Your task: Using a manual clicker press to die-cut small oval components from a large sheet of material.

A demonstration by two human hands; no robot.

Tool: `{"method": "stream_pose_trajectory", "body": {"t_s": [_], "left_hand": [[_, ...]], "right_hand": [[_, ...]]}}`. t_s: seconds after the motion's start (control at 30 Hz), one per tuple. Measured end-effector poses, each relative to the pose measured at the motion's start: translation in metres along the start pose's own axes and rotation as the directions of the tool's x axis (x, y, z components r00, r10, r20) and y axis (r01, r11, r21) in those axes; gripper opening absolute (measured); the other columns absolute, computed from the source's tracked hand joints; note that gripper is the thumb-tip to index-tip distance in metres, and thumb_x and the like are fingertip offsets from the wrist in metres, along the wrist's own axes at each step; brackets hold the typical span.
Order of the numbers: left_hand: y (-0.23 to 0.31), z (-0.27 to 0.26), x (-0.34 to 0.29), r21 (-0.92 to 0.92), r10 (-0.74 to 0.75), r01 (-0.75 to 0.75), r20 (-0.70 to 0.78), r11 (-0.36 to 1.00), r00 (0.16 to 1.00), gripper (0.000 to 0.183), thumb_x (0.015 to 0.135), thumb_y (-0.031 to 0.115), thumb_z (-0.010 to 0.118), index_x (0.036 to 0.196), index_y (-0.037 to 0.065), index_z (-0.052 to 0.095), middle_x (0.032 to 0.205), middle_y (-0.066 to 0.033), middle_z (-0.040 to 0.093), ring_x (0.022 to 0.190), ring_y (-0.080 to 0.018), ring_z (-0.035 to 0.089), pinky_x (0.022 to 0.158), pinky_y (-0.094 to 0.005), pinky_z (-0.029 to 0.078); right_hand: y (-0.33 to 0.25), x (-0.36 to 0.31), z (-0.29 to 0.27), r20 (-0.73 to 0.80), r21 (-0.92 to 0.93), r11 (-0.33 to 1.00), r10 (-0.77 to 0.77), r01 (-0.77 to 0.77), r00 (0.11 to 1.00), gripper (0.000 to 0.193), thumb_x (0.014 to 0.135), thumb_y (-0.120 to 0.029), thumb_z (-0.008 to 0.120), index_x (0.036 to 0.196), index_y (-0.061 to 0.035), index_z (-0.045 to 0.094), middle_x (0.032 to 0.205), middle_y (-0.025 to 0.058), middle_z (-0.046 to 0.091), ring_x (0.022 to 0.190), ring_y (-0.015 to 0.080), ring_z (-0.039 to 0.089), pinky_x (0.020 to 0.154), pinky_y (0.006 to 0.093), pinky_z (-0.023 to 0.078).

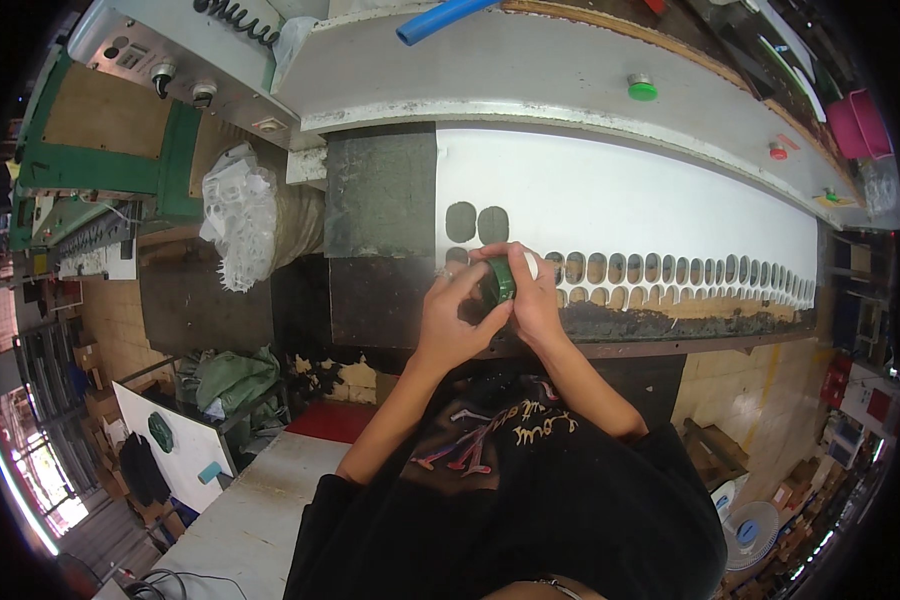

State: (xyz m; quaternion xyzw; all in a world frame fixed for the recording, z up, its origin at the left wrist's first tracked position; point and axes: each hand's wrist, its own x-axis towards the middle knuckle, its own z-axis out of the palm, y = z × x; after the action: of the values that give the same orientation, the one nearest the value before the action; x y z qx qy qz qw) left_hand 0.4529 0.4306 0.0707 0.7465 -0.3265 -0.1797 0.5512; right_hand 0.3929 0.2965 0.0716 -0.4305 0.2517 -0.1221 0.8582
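Left of the tan floor [755, 400] glows what may be a window [46, 477].

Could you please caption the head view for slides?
Left hand and right hand hold a green object at a perforated white sheet.

Dark green ring [506, 283], white sheet [610, 190], grey beam [530, 85], blue tube [445, 19], black shirt [560, 500]
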Motion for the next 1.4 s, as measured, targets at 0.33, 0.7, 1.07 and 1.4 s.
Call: {"method": "stream_pose_trajectory", "body": {"t_s": [0.33, 0.7, 1.07, 1.4], "left_hand": [[-0.005, -0.009, 0.004, -0.111, 0.004, 0.028, 0.276, 0.993, 0.961, 0.042, 0.095, 0.007, 0.074, 0.131, -0.01, 0.061, 0.124, -0.0117, 0.05, 0.117, -0.02, 0.054, 0.089, -0.0296, 0.057], [-0.005, -0.003, 0.007, -0.488, -0.14, 0.212, 0.18, 0.847, 0.974, 0.038, 0.095, 0.01, 0.075, 0.13, -0.003, 0.065, 0.115, -0.0067, 0.051, 0.109, -0.0162, 0.056, 0.093, -0.0298, 0.053], [-0.007, 0.004, 0.009, -0.574, -0.122, 0.232, 0.223, 0.786, 0.967, 0.043, 0.101, 0.012, 0.069, 0.138, -0.006, 0.057, 0.127, -0.011, 0.051, 0.119, -0.0186, 0.053, 0.098, -0.0325, 0.052], [-0.025, 0.026, 0.065, 0.123, -0.246, 0.253, -0.07, 0.959, 0.967, 0.041, 0.083, 0.032, 0.087, 0.103, 0.001, 0.073, 0.097, -0.0132, 0.066, 0.085, -0.0222, 0.068, 0.073, -0.0346, 0.054]], "right_hand": [[-0.005, -0.008, -0.008, 0.019, -0.106, 0.994, 0.016, -0.014, 1.0, 0.042, 0.112, -0.034, 0.051, 0.11, 0.004, 0.07, 0.108, 0.0124, 0.073, 0.102, 0.0176, 0.069, 0.093, 0.0328, 0.055], [-0.006, -0.003, -0.002, -0.045, 0.048, 0.993, 0.11, -0.108, 0.993, 0.053, 0.113, -0.042, 0.044, 0.113, 0.0055, 0.065, 0.111, 0.0175, 0.073, 0.097, 0.022, 0.072, 0.086, 0.0367, 0.06], [-0.012, 0.011, 0.007, -0.256, 0.183, 0.983, 0.055, -0.007, 0.965, 0.047, 0.112, -0.041, 0.047, 0.097, 0.0008, 0.062, 0.101, 0.0192, 0.071, 0.097, 0.0276, 0.071, 0.091, 0.0442, 0.061], [-0.017, 0.028, -0.119, -0.269, -0.61, 0.76, -0.467, 0.226, 0.843, 0.034, 0.09, -0.031, 0.083, 0.085, -0.0077, 0.06, 0.069, 0.0017, 0.057, 0.07, 0.0144, 0.062, 0.062, 0.0299, 0.05]]}}
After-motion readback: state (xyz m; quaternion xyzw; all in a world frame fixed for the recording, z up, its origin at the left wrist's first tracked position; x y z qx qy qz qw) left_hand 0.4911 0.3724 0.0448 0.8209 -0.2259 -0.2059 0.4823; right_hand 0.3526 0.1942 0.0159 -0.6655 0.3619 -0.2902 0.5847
